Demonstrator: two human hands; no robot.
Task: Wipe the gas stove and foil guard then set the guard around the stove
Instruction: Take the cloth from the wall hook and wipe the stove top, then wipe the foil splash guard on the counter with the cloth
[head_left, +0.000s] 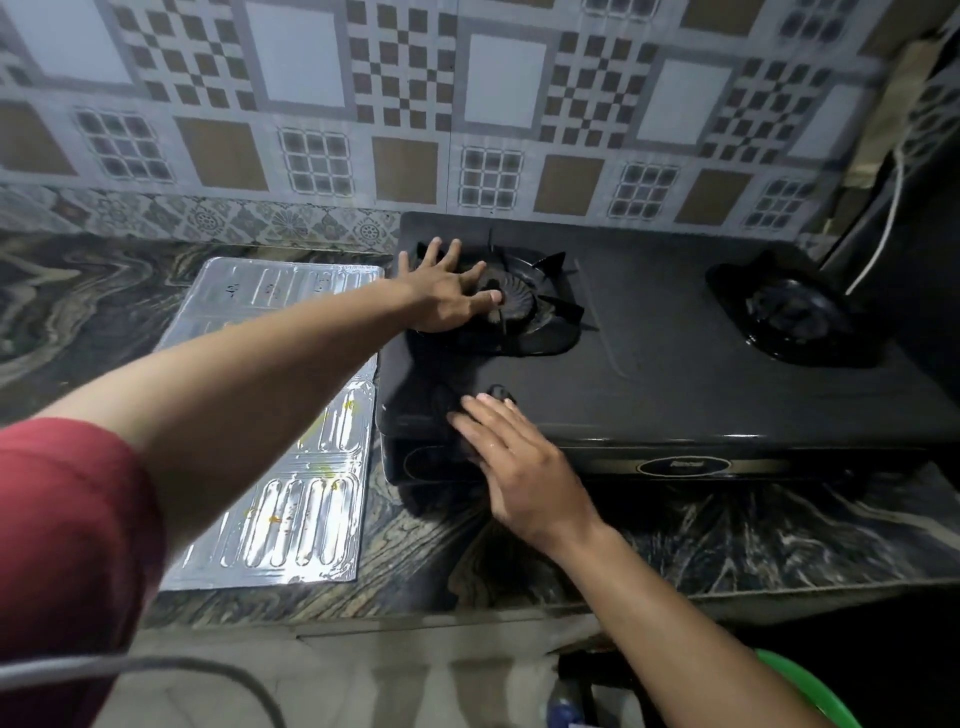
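Your shot's pretty dim and a bit soft overall, the black stove (675, 364) swallows detail, the foil guard (291, 519) throws bright glare streaks, and the wide lens bends the tiled wall (498, 88) at the edges.

A: Where does the left arm (260, 389) run?
B: From the near left across the counter (727, 535) toward its back edge. It is stretched long and bare from the red sleeve (67, 519) to the wrist.
A: And its hand?
B: The left hand (447, 293) lies palm down on the left burner (524, 312) of the stove (649, 338), with fingers straight and spread wide and the thumb pointing right.
A: The other side?
B: The right arm (675, 623) comes up from the near edge with a bare forearm. The right hand (519, 467) is flat, palm down, fingers straight and close together. Its fingertips are on the stove's front left corner.
A: Do the hands touch?
B: No, they are apart.
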